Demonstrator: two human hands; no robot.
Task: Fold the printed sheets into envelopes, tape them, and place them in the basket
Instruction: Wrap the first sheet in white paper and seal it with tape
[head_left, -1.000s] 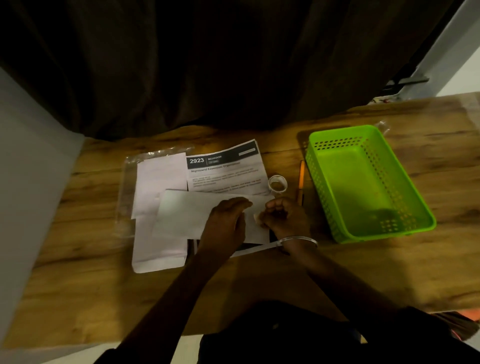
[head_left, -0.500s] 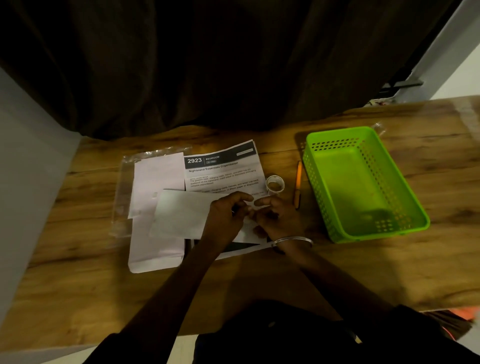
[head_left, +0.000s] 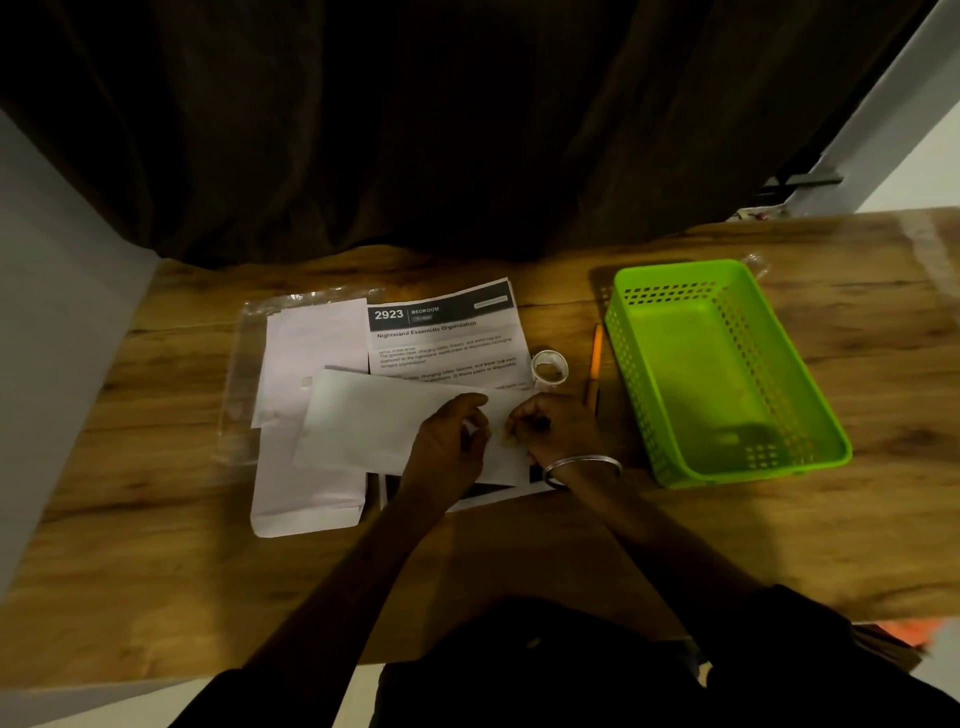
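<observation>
Wood-grain table (head_left: 571, 545), plastic basket (head_left: 826, 441)

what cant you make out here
1. Head view: whether the left hand and right hand pinch anything between them; the spot is dim and blurred.
2. Head view: body text on the printed sheet; too small.
3. Head view: that sheet's lower half; covered by the folded sheet and hands.
</observation>
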